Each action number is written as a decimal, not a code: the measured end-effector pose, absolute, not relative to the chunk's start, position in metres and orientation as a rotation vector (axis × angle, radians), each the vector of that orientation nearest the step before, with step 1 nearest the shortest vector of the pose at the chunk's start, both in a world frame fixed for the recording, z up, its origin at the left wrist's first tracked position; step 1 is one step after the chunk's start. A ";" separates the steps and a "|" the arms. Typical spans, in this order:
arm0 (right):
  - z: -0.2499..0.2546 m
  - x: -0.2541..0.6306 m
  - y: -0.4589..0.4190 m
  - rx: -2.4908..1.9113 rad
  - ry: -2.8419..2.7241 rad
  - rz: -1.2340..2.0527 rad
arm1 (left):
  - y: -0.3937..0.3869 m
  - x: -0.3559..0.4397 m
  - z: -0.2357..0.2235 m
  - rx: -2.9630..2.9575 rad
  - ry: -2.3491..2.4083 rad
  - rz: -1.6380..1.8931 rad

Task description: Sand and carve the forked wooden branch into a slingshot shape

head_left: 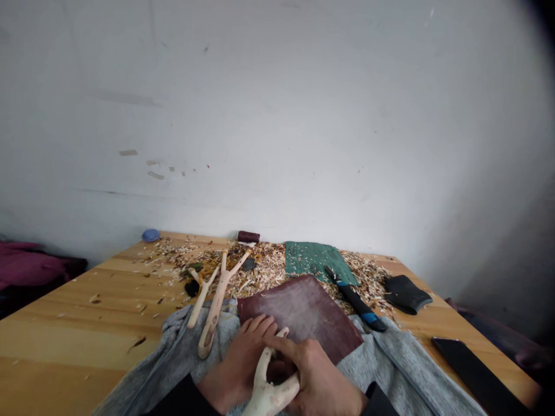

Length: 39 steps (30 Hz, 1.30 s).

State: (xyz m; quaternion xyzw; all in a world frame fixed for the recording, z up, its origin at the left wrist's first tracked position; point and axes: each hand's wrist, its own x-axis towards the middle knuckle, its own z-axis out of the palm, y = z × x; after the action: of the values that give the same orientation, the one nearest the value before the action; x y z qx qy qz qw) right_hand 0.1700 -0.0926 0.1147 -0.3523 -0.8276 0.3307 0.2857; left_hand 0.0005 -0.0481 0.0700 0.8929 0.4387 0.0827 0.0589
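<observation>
A pale, peeled Y-shaped wooden slingshot frame (260, 388) is tilted close to me at the bottom centre. My right hand (323, 375) grips its fork, index finger stretched along one prong; the thumb is hidden. My left hand (240, 361) lies with fingers extended on the near left edge of a dark red sheet of sandpaper (310, 309), which carries whitish dust in its middle. Part of the left palm is behind the wood. Under the sandpaper a grey cloth (390, 352) is spread over the table's front edge.
Two more forked wooden pieces (215, 309) lie left on the wooden table (56, 341). Wood shavings (262, 266) cover its back, near a green sheet (312, 258), thread spool (248, 236) and blue ball (151, 235). Right are a black-and-blue utility knife (355, 300), black piece (406, 293) and phone (481, 375).
</observation>
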 end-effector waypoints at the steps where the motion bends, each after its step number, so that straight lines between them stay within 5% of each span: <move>1: 0.115 0.170 -0.093 -0.933 -2.207 0.899 | -0.049 0.001 0.072 2.700 1.332 0.250; 39: 0.112 0.171 -0.092 -0.915 -2.193 0.967 | -0.038 -0.002 0.046 2.765 1.287 0.273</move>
State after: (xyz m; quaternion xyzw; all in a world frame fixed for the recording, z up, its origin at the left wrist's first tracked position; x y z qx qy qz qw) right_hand 0.1707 -0.0922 0.1117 -0.3418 -0.8197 0.3612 0.2841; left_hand -0.0023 -0.0384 0.0458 0.9022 0.4201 0.0891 0.0397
